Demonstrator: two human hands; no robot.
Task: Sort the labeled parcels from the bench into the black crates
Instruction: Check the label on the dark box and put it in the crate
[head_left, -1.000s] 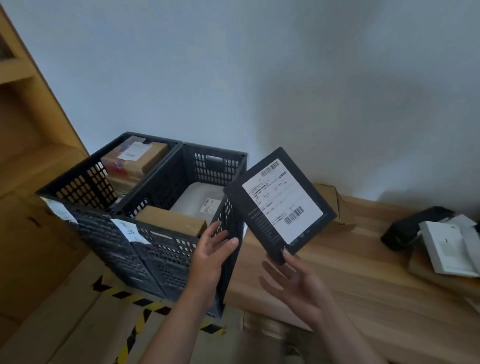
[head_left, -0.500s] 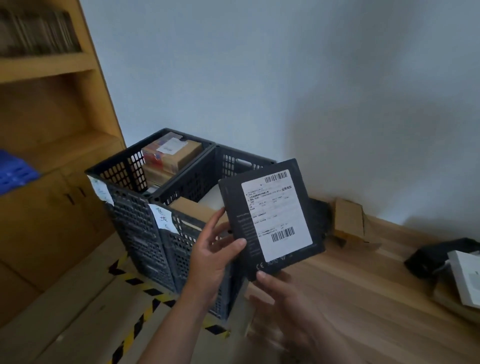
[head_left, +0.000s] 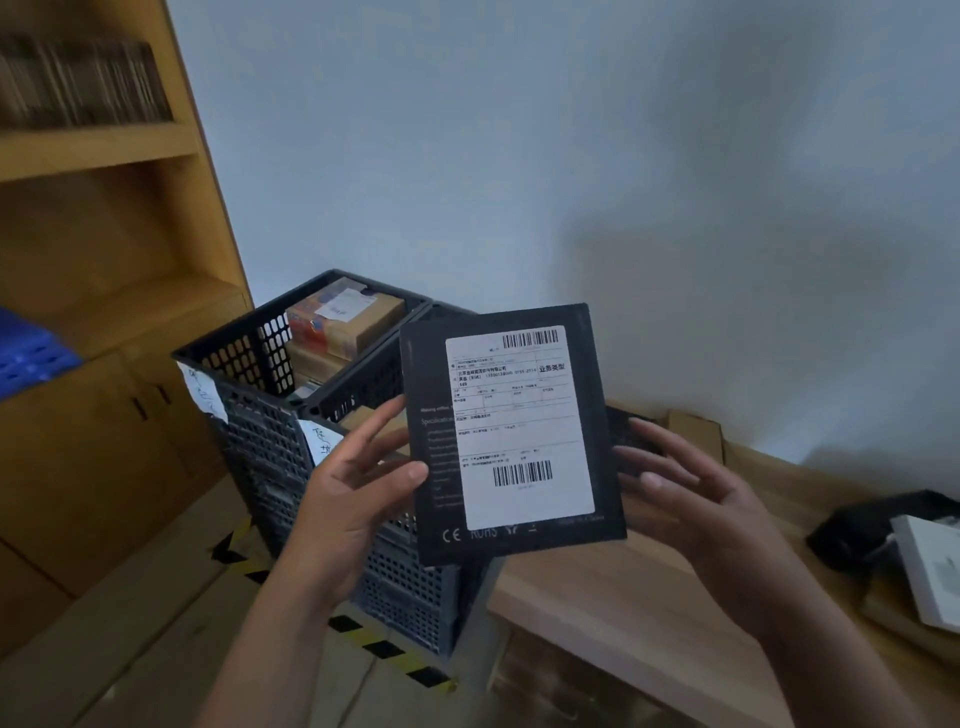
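Both hands (head_left: 358, 499) now flanking upright parcel (head_left: 511, 431).

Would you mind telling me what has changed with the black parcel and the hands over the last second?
The black parcel passed from right hand to left hand: the left now holds its left edge, thumb on the front, while the right has let go and hovers open beside it. The parcel turned more upright. The black crates and their boxes stayed put.

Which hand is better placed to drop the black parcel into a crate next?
Probably the left. The left hand already pinches the black parcel at its edge and is nearest the black crates. The right hand is open beside the parcel, over the bench.
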